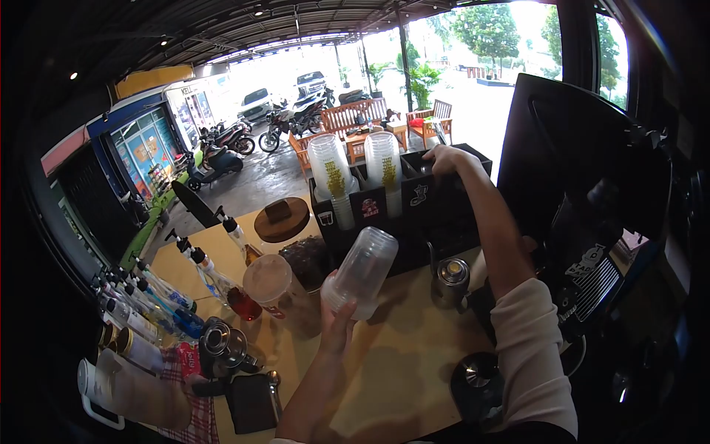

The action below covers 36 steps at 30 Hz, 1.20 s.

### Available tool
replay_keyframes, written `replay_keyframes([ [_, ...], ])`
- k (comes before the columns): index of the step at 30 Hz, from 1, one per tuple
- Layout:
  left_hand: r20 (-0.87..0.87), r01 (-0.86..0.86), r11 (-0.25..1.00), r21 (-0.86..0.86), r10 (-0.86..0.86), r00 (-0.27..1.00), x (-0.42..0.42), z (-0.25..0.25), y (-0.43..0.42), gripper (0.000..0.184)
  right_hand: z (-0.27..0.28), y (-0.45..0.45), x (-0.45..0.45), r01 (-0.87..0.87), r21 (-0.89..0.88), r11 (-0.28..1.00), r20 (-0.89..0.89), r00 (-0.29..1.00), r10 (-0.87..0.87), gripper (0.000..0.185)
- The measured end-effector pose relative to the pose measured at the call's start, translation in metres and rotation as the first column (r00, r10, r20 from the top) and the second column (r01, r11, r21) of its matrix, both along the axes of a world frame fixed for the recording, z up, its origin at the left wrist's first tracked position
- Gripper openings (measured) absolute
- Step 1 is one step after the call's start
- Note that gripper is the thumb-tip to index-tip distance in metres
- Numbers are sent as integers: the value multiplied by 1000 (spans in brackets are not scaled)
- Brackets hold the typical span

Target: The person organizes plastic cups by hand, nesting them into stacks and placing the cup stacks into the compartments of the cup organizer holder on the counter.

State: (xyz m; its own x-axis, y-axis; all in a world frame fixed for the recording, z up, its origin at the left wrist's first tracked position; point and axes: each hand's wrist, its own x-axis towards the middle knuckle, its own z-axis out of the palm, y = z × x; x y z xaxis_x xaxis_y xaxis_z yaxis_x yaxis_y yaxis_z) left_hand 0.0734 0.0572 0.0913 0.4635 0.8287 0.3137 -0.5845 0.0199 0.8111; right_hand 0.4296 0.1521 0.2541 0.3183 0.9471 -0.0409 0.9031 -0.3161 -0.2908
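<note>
My left hand (340,314) is wrapped round the lower part of a stack of clear plastic cups (367,263), held tilted above the wooden counter (392,355). At the top right of the black cup organiser (370,240), my right hand (447,159) reaches over a compartment; its fingers are bent downward and whatever they touch is hidden. Two tall stacks of printed cups, one on the left (330,166) and one on the right (383,166), stand in the organiser beside that compartment.
Pump bottles (211,274) and a lidded tub (268,280) line the left side. A metal kettle (223,342), a large pitcher (137,388) and a dark tray (251,403) sit nearer. A steel canister (451,277) stands at right, beside a large black machine (584,170).
</note>
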Motion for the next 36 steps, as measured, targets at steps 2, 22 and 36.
replay_keyframes([
  [2,26,40,997,-71,-38,999,0,4,-3,78,-4,3,11,-76,122,990,-36,996,81,67],
  [22,-8,-312,851,421,348,937,-18,28,-73,101,-107,-210,-270,209,685,698,-714,6,700,100],
  [36,-5,17,963,268,-16,1000,-63,20,-90,94,-123,-239,-277,131,648,750,-761,140,633,102],
])
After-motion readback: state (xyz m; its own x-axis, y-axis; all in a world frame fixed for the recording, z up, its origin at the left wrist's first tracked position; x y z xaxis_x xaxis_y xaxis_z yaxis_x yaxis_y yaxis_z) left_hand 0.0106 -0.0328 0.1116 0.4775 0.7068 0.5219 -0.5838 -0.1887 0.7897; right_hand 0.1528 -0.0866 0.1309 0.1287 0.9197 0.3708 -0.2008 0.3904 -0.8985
